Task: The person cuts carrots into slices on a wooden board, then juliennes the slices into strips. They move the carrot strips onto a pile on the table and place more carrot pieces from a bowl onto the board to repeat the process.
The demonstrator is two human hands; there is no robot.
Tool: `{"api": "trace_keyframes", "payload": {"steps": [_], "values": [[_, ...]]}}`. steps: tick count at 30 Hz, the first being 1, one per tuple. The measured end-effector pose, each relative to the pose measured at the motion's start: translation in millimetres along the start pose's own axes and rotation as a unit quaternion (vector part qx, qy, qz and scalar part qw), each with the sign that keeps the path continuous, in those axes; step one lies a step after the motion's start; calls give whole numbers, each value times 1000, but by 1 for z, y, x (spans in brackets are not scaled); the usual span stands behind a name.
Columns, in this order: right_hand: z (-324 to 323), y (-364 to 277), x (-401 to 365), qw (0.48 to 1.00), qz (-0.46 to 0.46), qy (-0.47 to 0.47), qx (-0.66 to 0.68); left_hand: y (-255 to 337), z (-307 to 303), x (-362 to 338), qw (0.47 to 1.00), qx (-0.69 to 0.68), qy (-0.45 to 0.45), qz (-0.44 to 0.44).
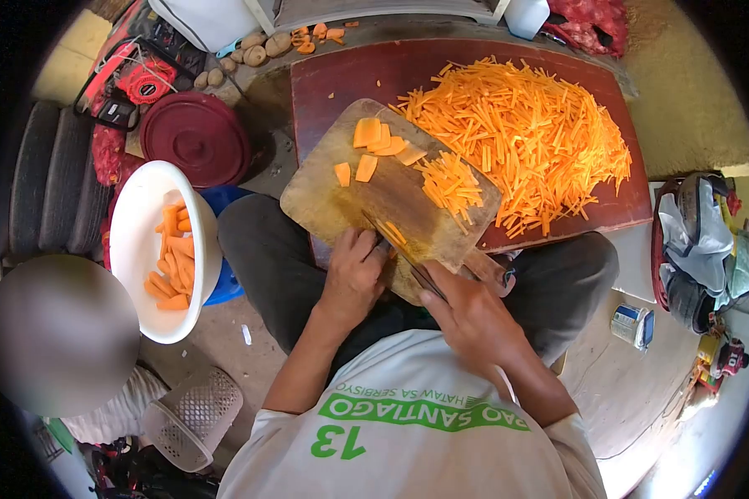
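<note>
My right hand (474,316) is wrapped round a knife (401,249), whose blade points up and left across a wooden cutting board (324,200). My left hand (349,279) rests at the board's lower edge, fingers curled down beside the blade; whatever lies under them is hidden. A few cut carrot strips (396,233) lie next to the blade. Several flat carrot slices (378,137) sit on the board's far part, and a small heap of carrot strips (449,185) is at its right. The board partly overlaps a red tabletop (333,71).
A large pile of shredded carrot (533,141) covers much of the red tabletop. On the left stands a white basin (133,283) holding peeled carrots (175,262), near a dark red lidded bucket (195,137). Another person's blurred head (58,333) and a plastic basket (195,416) are lower left.
</note>
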State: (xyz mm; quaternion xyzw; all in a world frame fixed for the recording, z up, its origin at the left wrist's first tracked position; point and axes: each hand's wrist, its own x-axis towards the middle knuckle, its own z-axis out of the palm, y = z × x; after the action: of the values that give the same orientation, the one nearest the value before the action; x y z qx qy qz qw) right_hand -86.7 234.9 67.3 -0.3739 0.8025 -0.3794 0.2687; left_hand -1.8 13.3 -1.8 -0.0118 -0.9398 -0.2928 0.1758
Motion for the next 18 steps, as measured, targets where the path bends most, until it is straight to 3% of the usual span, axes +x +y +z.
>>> {"api": "trace_keyframes", "payload": {"steps": [4, 7, 10, 18], "values": [[-1, 1, 15, 999, -20, 23, 15, -2, -4, -1, 1000, 8, -2, 13], [-19, -12, -12, 999, 8, -28, 17, -1, -3, -1, 1000, 11, 15, 19], [-12, -13, -27, 1000, 15, -1, 23, -2, -2, -4, 999, 20, 20, 17], [-9, -11, 7, 999, -43, 4, 8, -3, -2, -3, 999, 38, 20, 32]]}}
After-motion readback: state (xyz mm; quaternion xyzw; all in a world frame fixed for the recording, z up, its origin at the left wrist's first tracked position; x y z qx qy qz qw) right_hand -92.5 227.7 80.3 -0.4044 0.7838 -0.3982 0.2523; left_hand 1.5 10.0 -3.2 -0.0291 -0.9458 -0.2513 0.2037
